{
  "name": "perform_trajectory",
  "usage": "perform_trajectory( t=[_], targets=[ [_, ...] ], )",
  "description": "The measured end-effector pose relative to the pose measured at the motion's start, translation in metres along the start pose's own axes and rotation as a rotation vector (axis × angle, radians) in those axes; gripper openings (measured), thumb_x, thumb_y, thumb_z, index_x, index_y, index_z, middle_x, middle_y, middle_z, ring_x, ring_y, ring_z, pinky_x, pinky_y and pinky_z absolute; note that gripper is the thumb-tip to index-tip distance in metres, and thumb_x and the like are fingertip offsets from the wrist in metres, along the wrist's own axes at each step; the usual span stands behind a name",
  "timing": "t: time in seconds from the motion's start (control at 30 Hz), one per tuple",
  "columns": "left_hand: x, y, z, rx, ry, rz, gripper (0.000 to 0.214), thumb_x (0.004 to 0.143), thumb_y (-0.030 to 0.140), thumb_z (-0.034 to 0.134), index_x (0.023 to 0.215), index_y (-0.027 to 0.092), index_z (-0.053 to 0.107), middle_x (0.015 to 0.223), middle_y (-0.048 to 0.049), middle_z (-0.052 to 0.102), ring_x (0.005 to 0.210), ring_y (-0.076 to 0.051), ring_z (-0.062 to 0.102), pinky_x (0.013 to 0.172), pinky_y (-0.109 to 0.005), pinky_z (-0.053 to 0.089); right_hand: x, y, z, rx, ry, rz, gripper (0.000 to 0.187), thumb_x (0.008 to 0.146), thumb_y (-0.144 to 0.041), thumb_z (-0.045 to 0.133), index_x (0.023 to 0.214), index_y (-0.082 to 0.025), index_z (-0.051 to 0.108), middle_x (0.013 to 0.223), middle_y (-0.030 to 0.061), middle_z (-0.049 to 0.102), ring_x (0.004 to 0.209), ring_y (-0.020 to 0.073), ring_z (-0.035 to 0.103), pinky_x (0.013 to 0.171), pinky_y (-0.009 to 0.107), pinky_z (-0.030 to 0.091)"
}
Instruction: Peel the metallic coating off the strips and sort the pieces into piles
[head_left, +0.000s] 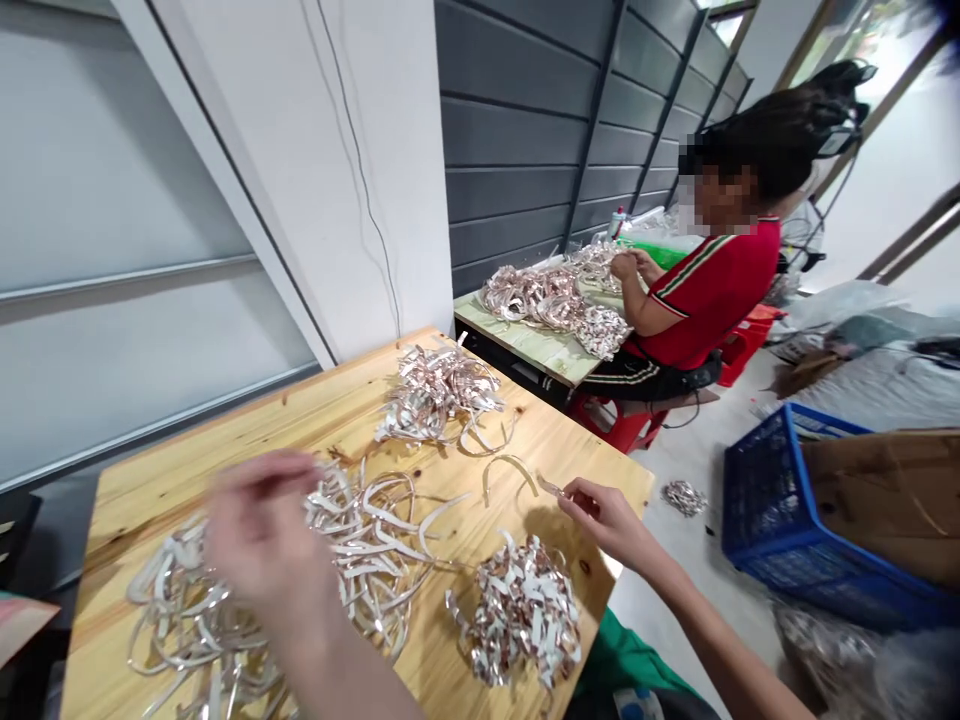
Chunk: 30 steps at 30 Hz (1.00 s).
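Head camera view, read as a clock face, shows our right hand [604, 515] at about four o'clock, thumb and fingers pinching the end of a shiny strip [551, 487] near the edge of the wooden surface [322, 410]. Just beside it, toward the centre, we see a curled strip [510, 462]; we cannot tell whether the two are joined. Our left hand [266, 525], at eight o'clock, is blurred, and we cannot tell whether it grasps anything. Partly behind it, a heap of long strips [367, 560], white and silvery, sprawls around seven o'clock. Between five and six o'clock we have a pile of short pieces [525, 615], and just off centre toward eight o'clock, a pinkish tangle [442, 395]. At two to three o'clock from us, a co-worker [720, 290] in a red shirt sits at a second surface [551, 352], both hands near more strips. At four o'clock, a blue crate [761, 520] holding cardboard [885, 500] stands on the floor [694, 450].
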<state>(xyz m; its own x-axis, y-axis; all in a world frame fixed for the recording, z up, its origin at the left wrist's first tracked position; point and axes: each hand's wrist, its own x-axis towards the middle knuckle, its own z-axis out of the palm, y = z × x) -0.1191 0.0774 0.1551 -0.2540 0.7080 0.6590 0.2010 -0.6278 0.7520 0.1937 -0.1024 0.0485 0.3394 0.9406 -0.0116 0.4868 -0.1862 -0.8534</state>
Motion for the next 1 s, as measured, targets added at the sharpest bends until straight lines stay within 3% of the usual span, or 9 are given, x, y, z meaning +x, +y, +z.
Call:
perform_trajectory(
  t=[0.1, 0.17, 0.23, 0.27, 0.4, 0.57, 0.63, 0.77, 1.0],
  targets=[
    [-0.021, 0.025, 0.027, -0.015, -0.689, 0.002, 0.025, 0.097, 0.020, 0.063, 0.117, 0.029, 0.073, 0.103, -0.0033, 0.069, 0.087, -0.022, 0.064, 0.079, -0.036, 0.053, 0.008, -0.032, 0.001, 0.151, -0.110, -0.089, 0.041, 0.103, -0.057, 0.059, 0.089, -0.019, 0.065, 0.073, 0.0005, 0.060, 0.067, 0.0171, 0.053, 0.061, 0.029, 0.039],
    [-0.034, 0.039, 0.043, -0.005, -1.042, -0.115, 0.053, 0.093, 0.023, 0.073, 0.143, 0.038, 0.065, 0.117, -0.0055, 0.067, 0.083, -0.021, 0.065, 0.081, -0.038, 0.056, 0.015, -0.056, 0.006, 0.244, -0.170, -0.146, 0.042, 0.102, -0.059, 0.062, 0.088, -0.020, 0.063, 0.074, -0.0006, 0.058, 0.068, 0.0161, 0.053, 0.061, 0.028, 0.040],
    [-0.043, 0.048, 0.054, -0.024, -1.185, -0.200, 0.064, 0.090, 0.018, 0.074, 0.148, 0.040, 0.062, 0.120, -0.0062, 0.066, 0.092, -0.024, 0.068, 0.087, -0.040, 0.056, 0.025, -0.078, 0.015, 0.325, -0.223, -0.197, 0.041, 0.101, -0.059, 0.064, 0.087, -0.020, 0.061, 0.070, -0.0038, 0.052, 0.061, 0.0137, 0.049, 0.057, 0.026, 0.039],
    [-0.045, 0.050, 0.058, -0.045, -1.197, -0.209, 0.054, 0.093, 0.016, 0.070, 0.143, 0.038, 0.067, 0.118, -0.0057, 0.068, 0.100, -0.026, 0.068, 0.093, -0.042, 0.054, 0.030, -0.089, 0.019, 0.359, -0.247, -0.218, 0.041, 0.102, -0.059, 0.064, 0.087, -0.021, 0.060, 0.068, -0.0055, 0.048, 0.057, 0.0122, 0.045, 0.054, 0.025, 0.037],
    [-0.039, 0.047, 0.057, -0.108, -0.955, -0.239, 0.036, 0.107, 0.019, 0.048, 0.128, 0.032, 0.074, 0.115, -0.0061, 0.065, 0.106, -0.024, 0.066, 0.098, -0.039, 0.050, 0.055, -0.128, 0.028, 0.453, -0.321, -0.312, 0.042, 0.107, -0.058, 0.054, 0.092, -0.020, 0.064, 0.065, -0.0072, 0.040, 0.052, 0.0109, 0.033, 0.049, 0.025, 0.028],
    [-0.028, 0.038, 0.039, -0.334, -0.414, -0.386, 0.037, 0.112, 0.049, 0.045, 0.112, 0.023, 0.071, 0.094, -0.0024, 0.061, 0.065, -0.013, 0.057, 0.063, -0.026, 0.049, 0.079, -0.166, 0.030, 0.256, -0.217, -0.408, 0.040, 0.113, -0.053, 0.043, 0.113, -0.022, 0.067, 0.075, -0.0025, 0.053, 0.067, 0.0157, 0.049, 0.062, 0.028, 0.037],
    [-0.028, 0.038, 0.033, -0.358, -0.260, -0.369, 0.037, 0.110, 0.053, 0.049, 0.107, 0.022, 0.069, 0.087, -0.0001, 0.058, 0.063, -0.011, 0.055, 0.061, -0.024, 0.047, 0.083, -0.175, 0.034, 0.158, -0.309, -0.450, 0.037, 0.113, -0.052, 0.045, 0.110, -0.022, 0.067, 0.077, -0.0014, 0.057, 0.071, 0.0166, 0.054, 0.065, 0.029, 0.039],
    [-0.030, 0.047, 0.029, -0.295, -0.108, -0.321, 0.038, 0.109, 0.055, 0.052, 0.102, 0.022, 0.069, 0.082, 0.0013, 0.057, 0.062, -0.010, 0.056, 0.060, -0.022, 0.046, 0.088, -0.180, 0.044, 0.306, -0.560, -0.459, 0.041, 0.114, -0.051, 0.042, 0.104, -0.021, 0.068, 0.070, -0.0026, 0.055, 0.062, 0.0152, 0.051, 0.058, 0.028, 0.040],
    [-0.036, 0.064, 0.029, -0.049, 0.025, -0.228, 0.037, 0.112, 0.049, 0.048, 0.098, 0.023, 0.071, 0.090, -0.0001, 0.058, 0.063, -0.011, 0.054, 0.063, -0.025, 0.048, 0.096, -0.184, 0.046, 0.389, -0.557, -0.543, 0.035, 0.108, -0.051, 0.056, 0.107, -0.019, 0.071, 0.066, -0.0022, 0.059, 0.059, 0.0149, 0.056, 0.055, 0.027, 0.044]
  ],
)
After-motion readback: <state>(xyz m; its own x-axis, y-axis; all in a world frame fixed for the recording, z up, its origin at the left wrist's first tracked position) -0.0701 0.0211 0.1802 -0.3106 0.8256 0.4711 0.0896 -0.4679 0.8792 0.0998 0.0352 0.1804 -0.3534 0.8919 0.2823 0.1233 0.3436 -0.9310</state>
